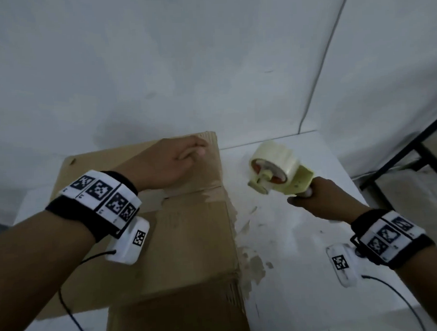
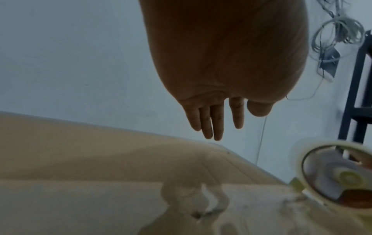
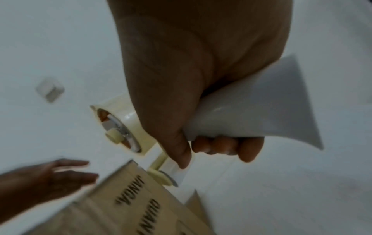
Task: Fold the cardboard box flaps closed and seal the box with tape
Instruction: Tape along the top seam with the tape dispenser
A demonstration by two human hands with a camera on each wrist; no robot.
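A brown cardboard box (image 1: 190, 241) stands on the white table with its top flaps folded down; old tape residue marks the seam. My left hand (image 1: 177, 159) lies over the far flap with fingers straight, as the left wrist view shows at my left hand (image 2: 213, 120). My right hand (image 1: 321, 201) grips the handle of a pale yellow tape dispenser (image 1: 278, 172) holding a roll of clear tape, held above the table just right of the box. In the right wrist view the dispenser (image 3: 128, 127) sits near the box corner (image 3: 128, 190).
The white table (image 1: 303, 249) carries scuffs and tape scraps beside the box. A white wall stands close behind. A black metal frame (image 1: 412, 152) is at the right, and a cable (image 1: 321, 68) runs down the wall.
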